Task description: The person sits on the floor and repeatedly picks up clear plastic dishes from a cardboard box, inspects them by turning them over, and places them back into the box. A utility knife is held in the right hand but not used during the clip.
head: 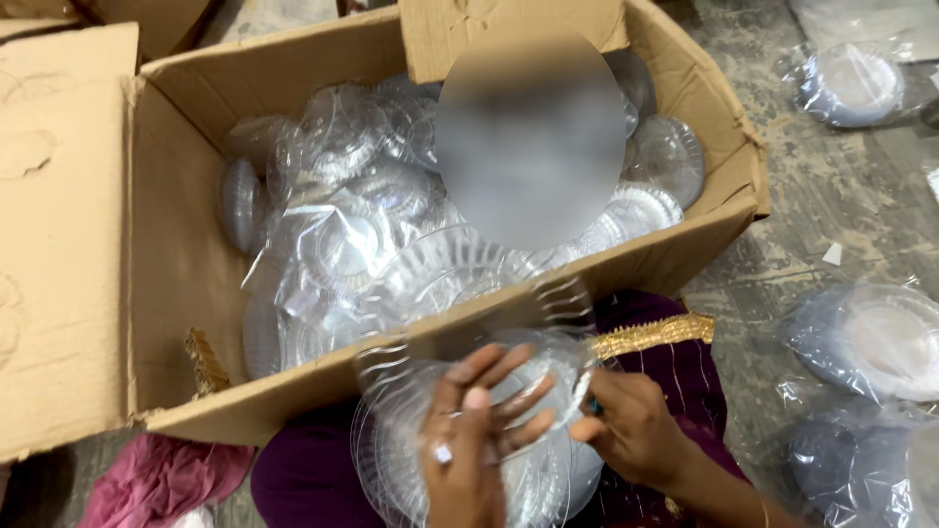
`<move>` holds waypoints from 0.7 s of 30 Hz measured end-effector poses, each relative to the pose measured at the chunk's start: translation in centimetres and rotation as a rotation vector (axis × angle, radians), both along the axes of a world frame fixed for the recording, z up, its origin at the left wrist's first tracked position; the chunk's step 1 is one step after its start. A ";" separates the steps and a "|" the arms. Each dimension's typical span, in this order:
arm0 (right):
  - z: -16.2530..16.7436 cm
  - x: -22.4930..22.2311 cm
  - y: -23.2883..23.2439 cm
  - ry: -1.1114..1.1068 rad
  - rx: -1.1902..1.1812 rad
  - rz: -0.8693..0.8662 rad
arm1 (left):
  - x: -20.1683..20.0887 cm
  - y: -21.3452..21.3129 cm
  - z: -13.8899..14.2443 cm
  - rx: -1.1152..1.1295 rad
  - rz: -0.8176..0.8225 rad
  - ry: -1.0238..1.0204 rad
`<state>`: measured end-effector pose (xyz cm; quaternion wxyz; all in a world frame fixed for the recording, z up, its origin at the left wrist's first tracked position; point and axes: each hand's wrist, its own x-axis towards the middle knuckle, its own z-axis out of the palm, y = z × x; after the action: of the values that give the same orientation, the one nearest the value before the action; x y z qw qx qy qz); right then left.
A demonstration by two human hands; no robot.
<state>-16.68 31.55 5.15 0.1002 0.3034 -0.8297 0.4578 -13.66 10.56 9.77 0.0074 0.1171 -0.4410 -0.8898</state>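
The box (196,274) wall blocks the hands at twelve o'clock, its inside crowded with clear plates (391,215). Bagged plates (871,342) clutter three o'clock; bare floor (782,244) lies open at two.

Small packing workshop, by my read, with work done seated on the floor. I note a bare concrete floor (831,186), stained and scuffed. A big cardboard box (186,264), flaps open and worn, sits on it, heaped with clear plastic plates (391,235), many of them loose, some in thin film. More plates lie in clear bags (871,342) on the floor to the right, with another bagged stack (851,83) farther off. More cardboard (147,20) at the top left. A pink cloth (161,479) lies by the box. Bulk stock of one item, plain packaging, no furniture in my view: small-scale sorting or packing, not a home kitchen.
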 end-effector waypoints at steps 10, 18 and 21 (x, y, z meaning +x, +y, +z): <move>2.3 -25.4 11.2 -0.145 0.363 -0.738 | 1.4 -15.4 -14.5 -1.386 -0.566 -0.425; -1.5 -34.9 13.1 -0.497 0.868 -0.968 | -3.0 -13.3 -15.8 -1.373 -0.085 0.211; -1.8 -34.6 13.4 -0.503 0.775 -0.997 | -2.9 -9.9 -11.3 -1.223 -0.204 -0.035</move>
<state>-51.31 44.90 3.31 -0.0126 -0.2172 -0.9725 0.0833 -16.54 0.68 -1.57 -0.0193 0.0635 -0.8800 -0.4702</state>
